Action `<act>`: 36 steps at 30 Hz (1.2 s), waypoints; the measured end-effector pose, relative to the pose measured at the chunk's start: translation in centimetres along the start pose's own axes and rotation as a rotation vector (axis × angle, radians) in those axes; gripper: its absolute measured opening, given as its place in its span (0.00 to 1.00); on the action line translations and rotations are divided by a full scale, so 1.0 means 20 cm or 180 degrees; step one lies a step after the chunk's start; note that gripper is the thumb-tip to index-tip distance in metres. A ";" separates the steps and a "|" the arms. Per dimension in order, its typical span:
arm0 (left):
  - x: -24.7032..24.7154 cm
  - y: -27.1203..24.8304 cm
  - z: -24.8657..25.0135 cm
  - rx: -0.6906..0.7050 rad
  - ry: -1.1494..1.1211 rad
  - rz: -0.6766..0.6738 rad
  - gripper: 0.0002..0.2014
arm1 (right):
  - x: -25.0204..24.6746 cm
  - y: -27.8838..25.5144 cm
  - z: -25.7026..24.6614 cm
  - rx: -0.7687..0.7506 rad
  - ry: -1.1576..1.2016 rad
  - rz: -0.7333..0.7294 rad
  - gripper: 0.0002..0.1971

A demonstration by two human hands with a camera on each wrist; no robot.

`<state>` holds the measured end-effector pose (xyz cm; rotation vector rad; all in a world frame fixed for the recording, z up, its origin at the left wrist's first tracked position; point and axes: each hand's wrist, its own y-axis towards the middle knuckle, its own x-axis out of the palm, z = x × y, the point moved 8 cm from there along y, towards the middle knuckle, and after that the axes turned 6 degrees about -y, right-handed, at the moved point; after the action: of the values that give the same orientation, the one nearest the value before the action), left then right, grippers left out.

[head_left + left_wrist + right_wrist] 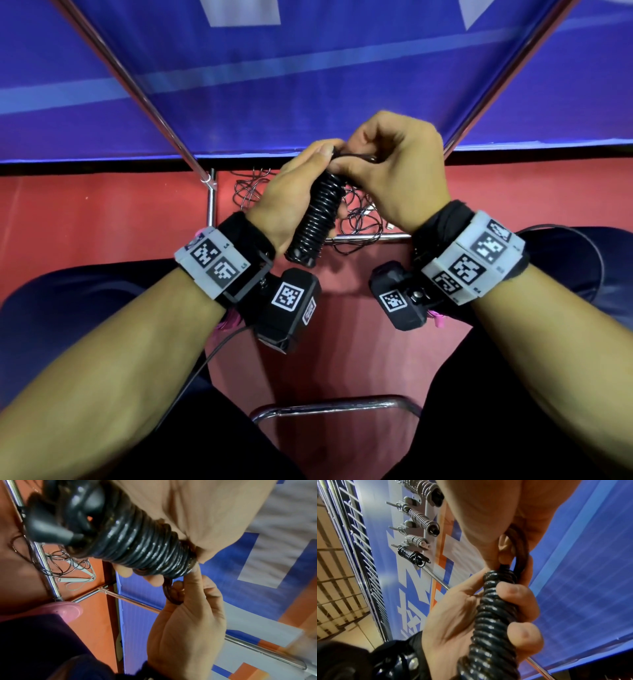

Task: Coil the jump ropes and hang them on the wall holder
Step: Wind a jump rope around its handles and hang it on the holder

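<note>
A black jump rope (317, 219) is wound in tight turns round its handles into a thick bundle (137, 540). My left hand (294, 192) grips the bundle round its middle, fingers curled over the turns (513, 595). At the bundle's upper end my right hand (387, 164) pinches a small loop of the rope's free end (169, 592), which also shows in the right wrist view (520, 547). The wall holder (428, 513) appears only in the right wrist view, with a black coiled rope (409, 555) and several grey coiled ropes (423, 519) hanging on its hooks.
A tangle of loose thin ropes (356, 212) lies on the red floor below my hands, with pale handles (75, 579) among them. Chrome frame bars (144, 99) slant in front of the blue banner wall (308, 85). A chrome chair edge (335, 404) sits between my legs.
</note>
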<state>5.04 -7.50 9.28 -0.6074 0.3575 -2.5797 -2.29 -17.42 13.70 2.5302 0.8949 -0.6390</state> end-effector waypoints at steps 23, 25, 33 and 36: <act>-0.05 0.04 0.02 0.0096 0.0149 0.0321 0.08 | 0.03 -0.01 0.07 0.0350 0.0570 -0.0248 0.09; -0.09 0.05 0.04 0.0340 0.0514 0.0519 0.07 | 0.03 -0.01 0.03 0.0093 0.0339 -0.0354 0.03; -0.09 0.04 -0.01 0.0511 0.3194 0.0622 0.15 | 0.12 -0.05 0.08 0.0709 -0.0932 -0.1030 0.35; -0.10 0.03 0.00 0.0595 0.3421 0.0702 0.12 | 0.17 -0.07 0.12 0.0837 -0.0929 -0.1466 0.29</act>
<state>6.88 -7.03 8.47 0.8864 0.4592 -2.4441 -1.48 -15.85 9.65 2.3598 1.3672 -1.3045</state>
